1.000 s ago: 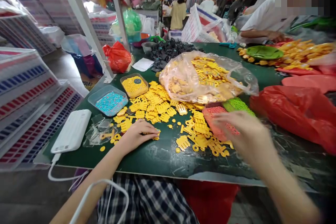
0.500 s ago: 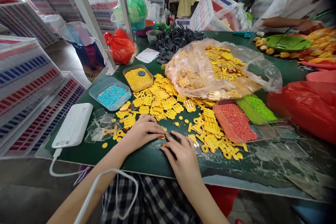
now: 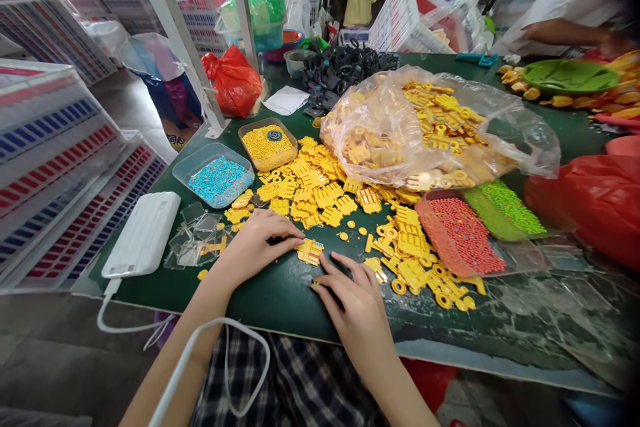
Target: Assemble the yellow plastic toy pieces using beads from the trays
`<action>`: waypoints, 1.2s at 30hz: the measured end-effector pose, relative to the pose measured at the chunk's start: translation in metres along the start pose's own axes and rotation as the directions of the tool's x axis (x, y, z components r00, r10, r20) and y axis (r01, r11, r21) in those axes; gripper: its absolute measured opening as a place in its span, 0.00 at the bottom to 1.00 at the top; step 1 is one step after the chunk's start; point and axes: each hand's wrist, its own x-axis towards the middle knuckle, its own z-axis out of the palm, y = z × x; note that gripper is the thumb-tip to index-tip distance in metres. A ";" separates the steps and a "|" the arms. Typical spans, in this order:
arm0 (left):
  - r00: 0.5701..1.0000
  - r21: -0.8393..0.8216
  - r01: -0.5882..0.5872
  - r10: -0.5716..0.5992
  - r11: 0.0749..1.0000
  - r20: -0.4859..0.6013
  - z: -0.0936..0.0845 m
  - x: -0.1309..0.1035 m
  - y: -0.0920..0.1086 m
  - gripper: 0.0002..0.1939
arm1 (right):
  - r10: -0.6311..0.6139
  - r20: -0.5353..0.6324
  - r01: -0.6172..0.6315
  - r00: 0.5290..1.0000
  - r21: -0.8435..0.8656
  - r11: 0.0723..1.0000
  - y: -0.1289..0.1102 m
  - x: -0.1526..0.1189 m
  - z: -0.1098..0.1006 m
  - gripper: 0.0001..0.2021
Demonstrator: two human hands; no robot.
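A flat yellow plastic piece [image 3: 311,252] with slots and small coloured beads in it lies on the green table between my hands. My left hand [image 3: 260,243] pinches its left edge, thumb and forefinger together. Just right of the piece is my right hand [image 3: 354,290], whose thumb and fingertips close on a tiny yellow-green bead [image 3: 315,283]; the middle finger reaches near the piece's edge. Beyond my hands spreads a heap of similar yellow pieces [image 3: 320,190]. More yellow pieces and rings [image 3: 407,247] lie to the right.
Beads fill a blue tub [image 3: 220,180], a yellow tub [image 3: 270,147], a red tray [image 3: 463,237] and a green tray [image 3: 510,207]. A clear bag [image 3: 370,127] holds more yellow pieces. A white power bank [image 3: 143,233] with a cable sits left. A co-worker's arm [image 3: 570,32] shows far right.
My hands have drawn apart a little, and the yellow piece between them now shows with its beads. The whole view has shifted slightly.
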 end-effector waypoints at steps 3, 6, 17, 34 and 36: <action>0.999 -0.014 0.052 -0.052 0.999 0.005 -0.009 -0.010 0.000 0.16 | -0.006 -0.003 0.006 1.000 -0.010 1.000 0.000 0.000 0.000 0.12; 0.994 0.044 0.085 -0.082 0.995 -0.069 -0.015 -0.036 0.002 0.17 | -0.040 0.008 0.040 0.999 -0.019 0.999 0.001 0.000 -0.002 0.12; 0.949 0.275 0.122 -0.031 0.954 -0.315 0.006 -0.089 -0.005 0.17 | -0.111 -0.010 0.111 0.994 -0.030 0.993 0.007 0.000 -0.001 0.11; 0.920 0.037 -0.385 0.387 0.922 -0.058 0.019 0.072 0.082 0.19 | 0.002 -0.082 0.025 0.997 0.325 0.945 -0.004 0.002 -0.021 0.08; 0.887 0.025 -0.459 0.459 0.888 -0.056 0.041 0.119 0.107 0.18 | 0.026 -0.081 0.001 0.996 0.317 0.949 -0.003 0.001 -0.020 0.09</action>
